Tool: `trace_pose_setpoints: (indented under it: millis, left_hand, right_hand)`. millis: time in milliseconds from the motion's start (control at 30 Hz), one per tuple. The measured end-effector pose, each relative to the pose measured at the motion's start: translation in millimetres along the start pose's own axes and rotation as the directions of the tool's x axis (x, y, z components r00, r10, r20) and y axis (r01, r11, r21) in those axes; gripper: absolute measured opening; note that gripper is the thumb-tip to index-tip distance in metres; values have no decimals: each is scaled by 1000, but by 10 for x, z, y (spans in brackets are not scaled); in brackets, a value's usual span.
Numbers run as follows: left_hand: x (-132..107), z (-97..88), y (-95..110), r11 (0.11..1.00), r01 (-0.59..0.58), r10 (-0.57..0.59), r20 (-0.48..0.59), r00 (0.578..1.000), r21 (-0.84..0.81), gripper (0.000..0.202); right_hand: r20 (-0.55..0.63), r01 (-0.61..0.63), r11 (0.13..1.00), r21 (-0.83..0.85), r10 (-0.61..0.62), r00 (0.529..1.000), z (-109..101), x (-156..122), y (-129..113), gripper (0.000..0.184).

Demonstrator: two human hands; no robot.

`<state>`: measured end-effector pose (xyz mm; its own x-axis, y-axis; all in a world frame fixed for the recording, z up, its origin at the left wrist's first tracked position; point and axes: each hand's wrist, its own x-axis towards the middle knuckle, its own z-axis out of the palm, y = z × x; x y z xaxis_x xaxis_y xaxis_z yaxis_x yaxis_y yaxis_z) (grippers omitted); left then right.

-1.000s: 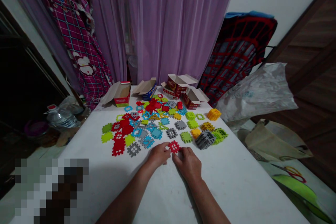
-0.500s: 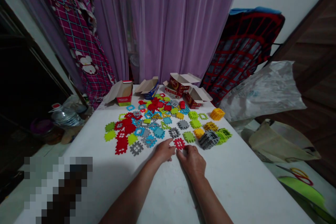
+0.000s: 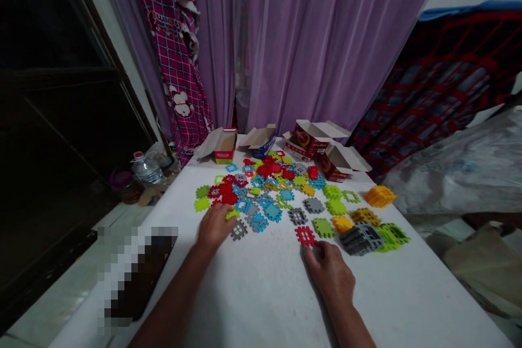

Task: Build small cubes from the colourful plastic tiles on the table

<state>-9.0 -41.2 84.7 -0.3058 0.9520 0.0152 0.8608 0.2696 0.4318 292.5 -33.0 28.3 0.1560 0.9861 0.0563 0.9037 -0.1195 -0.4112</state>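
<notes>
Many flat toothed plastic tiles in red, blue, grey, yellow and green lie spread over the white table (image 3: 261,283). My left hand (image 3: 215,227) reaches over the left front of the spread, palm down, thumb and forefinger apart by a yellow-green tile (image 3: 232,214). Its other fingers are hidden, as are the tiles under it. A grey window tile (image 3: 238,230) lies just right of the thumb. My right hand (image 3: 333,272) pinches the near edge of a red window tile (image 3: 305,235), which lies flat on the table.
Stacks of green tiles (image 3: 323,227), grey tiles (image 3: 361,239) and orange tiles (image 3: 379,196) stand at the right. Opened cardboard boxes (image 3: 225,152) line the back before a purple curtain (image 3: 310,54). A dark flat device (image 3: 155,266) lies at the left edge.
My left hand has left the red window tile and moved left over the tiles. My right hand stays at that tile. The view has swung left.
</notes>
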Motion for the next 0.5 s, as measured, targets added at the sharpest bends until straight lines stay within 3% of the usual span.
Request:
trace_pose_setpoints:
  millis: [100, 233, 500]
  left_hand:
    - [-65, -116, -344, 980, 51, -58, 31, 998, 193, 41]
    - [-146, -35, -561, 975, 33, -50, 70, 996, 218, 50]
    - [131, 242, -417, 996, -49, 57, -109, 992, 77, 43]
  right_hand:
    - [-9, 34, 999, -5, -34, 999, 24, -4, 20, 38]
    - [-17, 61, 998, -20, -61, 998, 48, 8, 46, 35]
    - [-32, 90, 994, -53, -92, 995, 52, 2, 54, 34]
